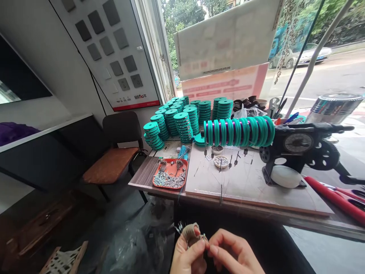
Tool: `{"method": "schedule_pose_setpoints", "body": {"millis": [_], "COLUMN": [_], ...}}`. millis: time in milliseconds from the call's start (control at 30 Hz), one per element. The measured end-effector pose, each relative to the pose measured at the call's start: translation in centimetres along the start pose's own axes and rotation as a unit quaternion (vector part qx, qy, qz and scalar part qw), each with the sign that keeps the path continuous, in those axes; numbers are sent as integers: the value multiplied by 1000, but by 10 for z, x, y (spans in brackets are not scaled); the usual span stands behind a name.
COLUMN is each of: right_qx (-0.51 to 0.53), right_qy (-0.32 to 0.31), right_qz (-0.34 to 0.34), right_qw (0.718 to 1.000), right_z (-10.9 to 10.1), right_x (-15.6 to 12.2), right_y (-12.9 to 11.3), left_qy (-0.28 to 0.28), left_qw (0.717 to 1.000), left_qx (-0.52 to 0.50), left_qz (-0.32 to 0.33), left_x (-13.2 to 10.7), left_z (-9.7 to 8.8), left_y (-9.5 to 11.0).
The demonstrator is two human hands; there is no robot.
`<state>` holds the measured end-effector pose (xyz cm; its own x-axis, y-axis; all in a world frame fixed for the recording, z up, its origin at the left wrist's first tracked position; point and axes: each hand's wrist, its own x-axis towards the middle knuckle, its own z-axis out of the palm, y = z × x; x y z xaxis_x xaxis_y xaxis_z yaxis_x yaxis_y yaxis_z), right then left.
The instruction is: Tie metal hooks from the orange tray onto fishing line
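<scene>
At the bottom centre, in front of the table edge, my left hand is closed in a pinch. Beige wrapping covers one of its fingers. Close against it on the right, my right hand is pinched too, fingertips meeting those of the left. Between them shows a tiny pale piece, too small to name. A tuft of thin spiky strands sticks out behind my left hand. Above the hands, a row of teal spools sits on a black hand-crank winder, with small dark weights hanging from it.
An orange tray of small metal parts lies at the table's left. Stacks of teal spools stand behind. Two small dishes of beads sit on the board. Red-handled scissors lie right. A brown chair stands left.
</scene>
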<state>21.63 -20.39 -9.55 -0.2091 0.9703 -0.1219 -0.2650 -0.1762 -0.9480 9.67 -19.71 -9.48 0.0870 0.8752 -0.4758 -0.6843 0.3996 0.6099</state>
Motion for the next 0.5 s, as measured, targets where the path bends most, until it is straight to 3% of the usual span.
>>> {"method": "schedule_pose_setpoints", "body": {"millis": [233, 400, 500], "right_qx": [9, 7, 5], "right_qy": [-6, -1, 1], "right_qz": [8, 18, 19], "right_qw": [1000, 1000, 1000], "right_z": [1, 1, 1], "right_x": [4, 5, 6], "right_y": [3, 2, 0], "left_qy": [43, 38, 40], "left_qw": [998, 996, 993], "left_qx": [45, 68, 79], "left_qz": [28, 37, 77], "left_x": [-4, -2, -1], "left_z": [-1, -2, -1], "left_y": [1, -2, -3]}}
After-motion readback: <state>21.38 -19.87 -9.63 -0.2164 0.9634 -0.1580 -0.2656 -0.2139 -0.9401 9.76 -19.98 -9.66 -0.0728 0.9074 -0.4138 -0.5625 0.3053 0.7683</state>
